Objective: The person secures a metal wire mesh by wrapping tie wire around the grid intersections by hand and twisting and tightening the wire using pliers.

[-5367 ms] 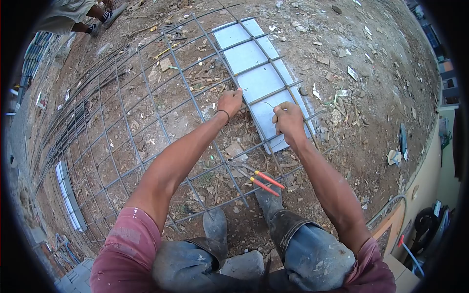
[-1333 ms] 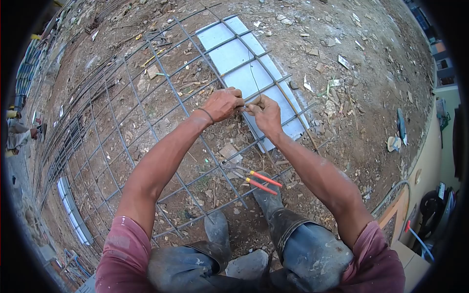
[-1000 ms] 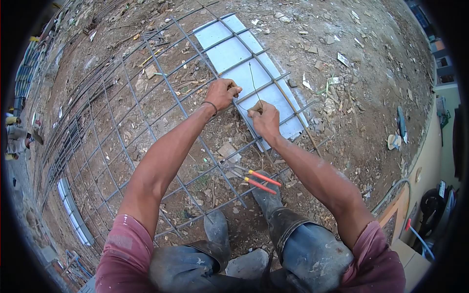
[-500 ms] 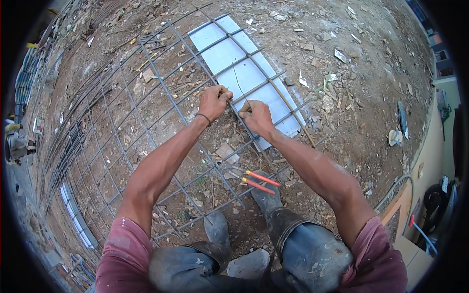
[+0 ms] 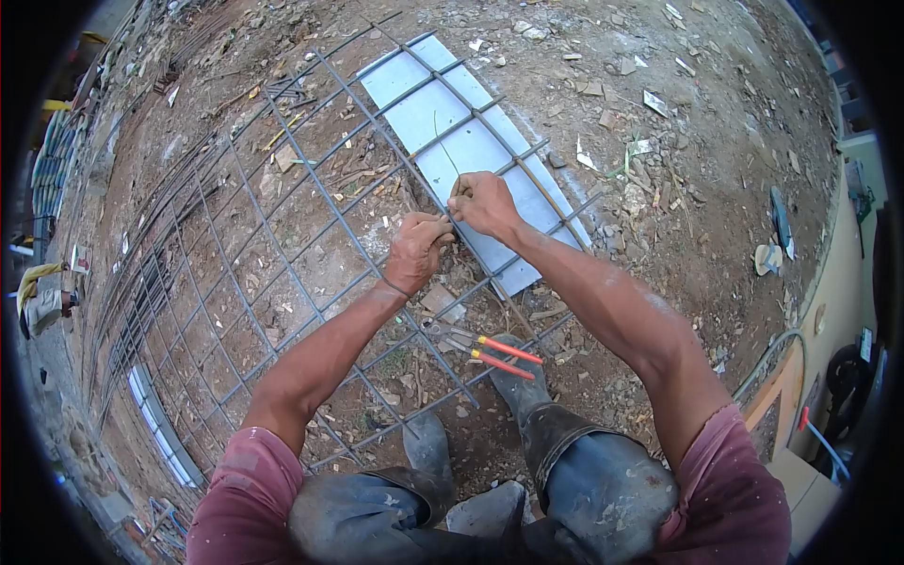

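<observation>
A grid of steel bars (image 5: 330, 202) lies over the ground, its right part crossing a pale white board (image 5: 499, 141). My right hand (image 5: 485, 202) is closed in a pinch on a thin dark wire (image 5: 444, 141), which rises above the fingers over the board. My left hand (image 5: 416, 250) is beside it at the bar along the board's left edge, fingers pressed together; what they hold is too small to make out. Pliers with red and yellow handles (image 5: 507, 356) rest on the grid below my hands, near my boot (image 5: 518, 391).
Loose long bars (image 5: 141, 273) lie at the left, near a narrow white strip (image 5: 162, 424). Another person (image 5: 45, 299) is at the far left edge. Rubble covers the ground. A wall (image 5: 819, 311), a hose and a wooden frame (image 5: 777, 405) are at the right.
My left hand has moved down from the bar beside the board. My right hand has moved slightly up, still with the wire. The pliers stay on the grid.
</observation>
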